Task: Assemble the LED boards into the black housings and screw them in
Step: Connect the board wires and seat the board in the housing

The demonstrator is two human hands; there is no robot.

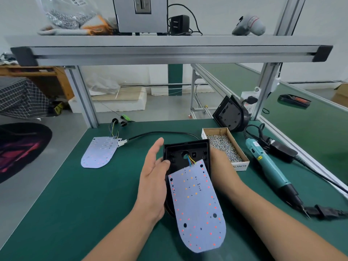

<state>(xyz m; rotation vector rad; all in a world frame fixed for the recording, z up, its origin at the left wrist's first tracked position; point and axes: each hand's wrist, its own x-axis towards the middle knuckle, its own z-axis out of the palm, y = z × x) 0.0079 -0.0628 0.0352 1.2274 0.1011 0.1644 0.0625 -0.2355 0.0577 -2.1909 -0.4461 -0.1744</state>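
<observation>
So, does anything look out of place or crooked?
Yes. The LED board is not seated: it lies askew over the black housing, its rounded end overhanging toward the person. A second housing stands on edge, back right.

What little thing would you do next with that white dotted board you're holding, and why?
Probably slide the LED board up into the black housing until it lies flat. Its coloured wires already run through the round hole, but most of the board sticks out past the near end. The left hand steadies the housing's side; the electric screwdriver lies untouched.
</observation>
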